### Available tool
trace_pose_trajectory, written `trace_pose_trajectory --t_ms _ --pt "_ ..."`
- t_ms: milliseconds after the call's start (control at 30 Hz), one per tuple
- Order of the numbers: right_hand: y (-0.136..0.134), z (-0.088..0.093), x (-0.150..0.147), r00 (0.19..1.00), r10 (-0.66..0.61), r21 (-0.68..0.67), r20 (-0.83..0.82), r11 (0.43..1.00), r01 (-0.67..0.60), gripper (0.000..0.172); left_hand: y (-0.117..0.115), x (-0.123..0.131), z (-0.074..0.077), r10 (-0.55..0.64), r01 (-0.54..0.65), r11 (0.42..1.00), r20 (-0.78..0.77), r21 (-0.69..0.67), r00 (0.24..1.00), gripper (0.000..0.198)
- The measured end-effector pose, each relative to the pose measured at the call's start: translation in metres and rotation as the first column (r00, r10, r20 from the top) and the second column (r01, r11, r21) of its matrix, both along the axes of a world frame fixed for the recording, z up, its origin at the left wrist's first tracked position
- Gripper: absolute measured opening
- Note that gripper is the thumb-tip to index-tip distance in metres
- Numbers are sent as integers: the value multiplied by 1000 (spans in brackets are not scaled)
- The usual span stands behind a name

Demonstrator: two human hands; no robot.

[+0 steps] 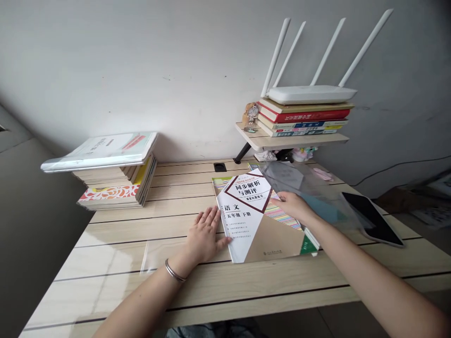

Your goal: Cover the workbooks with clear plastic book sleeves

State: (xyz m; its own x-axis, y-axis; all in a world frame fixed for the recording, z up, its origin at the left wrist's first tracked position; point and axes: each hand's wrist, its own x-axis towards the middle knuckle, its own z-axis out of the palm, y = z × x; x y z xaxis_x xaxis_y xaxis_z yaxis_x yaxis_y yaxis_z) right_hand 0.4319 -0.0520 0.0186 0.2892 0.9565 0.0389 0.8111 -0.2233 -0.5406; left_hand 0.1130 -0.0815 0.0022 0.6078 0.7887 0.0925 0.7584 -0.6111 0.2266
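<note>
The workbook (pixel 253 220) lies mid-tabletop (pixel 246 286), the left hand (pixel 204 232) pressed flat, fingers outstretched, on a clear plastic sheet (pixel 158 253) at its left edge, and the right hand (pixel 294 206) resting flat and unclenched on its right side, near a dark tablet (pixel 373 218).

Left hand (pixel 204 234) lies flat, palm down, fingers straight and together, thumb splayed to their right. Right hand (pixel 294 206) is palm down, fingers extended leftward. Both forearms reach forward.
</note>
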Motion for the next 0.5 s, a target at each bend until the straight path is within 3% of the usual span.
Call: trace_pose_trajectory --t_ms 200,333,400,500 --pt "-2 -1 4 997 32 -29 64 999 -30 34 0 1 5 -13 12 999 -35 -35 999 87" --pt "-3 -4 3 1000 -12 -45 21 999 13 20 1 1 4 -14 13 1000 -26 -28 1000 87" --pt "-5 -3 2 998 -58 -13 2 998 58 31 1 0 3 -13 13 1000 -13 -18 1000 86" --pt "-10 2 2 993 -93 151 76 985 80 43 1 0 2 -14 14 1000 -13 -21 1000 86"
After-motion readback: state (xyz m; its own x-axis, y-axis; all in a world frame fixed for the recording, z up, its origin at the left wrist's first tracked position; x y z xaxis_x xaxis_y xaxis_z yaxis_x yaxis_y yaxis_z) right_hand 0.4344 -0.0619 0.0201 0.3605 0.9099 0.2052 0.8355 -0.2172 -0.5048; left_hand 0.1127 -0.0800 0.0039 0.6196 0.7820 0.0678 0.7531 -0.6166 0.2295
